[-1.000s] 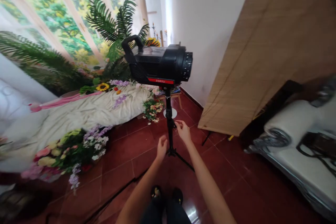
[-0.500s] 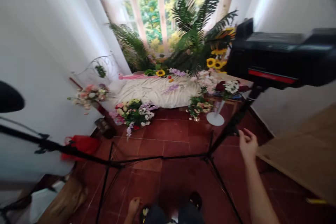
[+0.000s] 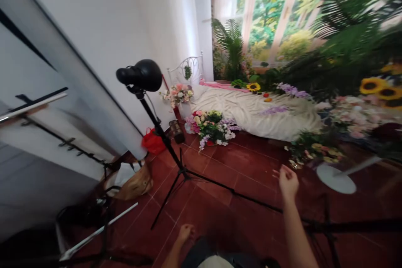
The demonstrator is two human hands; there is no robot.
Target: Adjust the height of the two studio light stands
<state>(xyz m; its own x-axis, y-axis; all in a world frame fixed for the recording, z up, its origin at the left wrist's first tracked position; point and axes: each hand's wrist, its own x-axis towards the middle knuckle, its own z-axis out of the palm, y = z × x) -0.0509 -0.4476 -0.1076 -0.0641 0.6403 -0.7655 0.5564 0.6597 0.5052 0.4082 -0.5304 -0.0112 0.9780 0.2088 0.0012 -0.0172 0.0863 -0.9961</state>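
Observation:
My right hand (image 3: pixel 288 182) is raised over the red tiled floor with its fingers loosely curled and partly apart, holding nothing. Low in the view, near my legs, my left hand (image 3: pixel 186 233) hangs with its fingers curled; whether anything is inside is too small to tell. To the left of centre stands a black lamp (image 3: pixel 147 76) on a black tripod stand (image 3: pixel 169 147). One leg of that stand reaches right, passing below my right hand without visible contact.
A bed with a cream cover (image 3: pixel 245 111) lies ahead, with flower bouquets (image 3: pixel 213 127) in front. A white round base (image 3: pixel 336 178) stands at right. Further left are a red bag (image 3: pixel 153 140), a brown bag (image 3: pixel 135 182) and a white pole (image 3: pixel 100 230).
The view has swung left, bringing the whole lamp into sight and the black device at the right out of it. My right hand has come away from the right stand.

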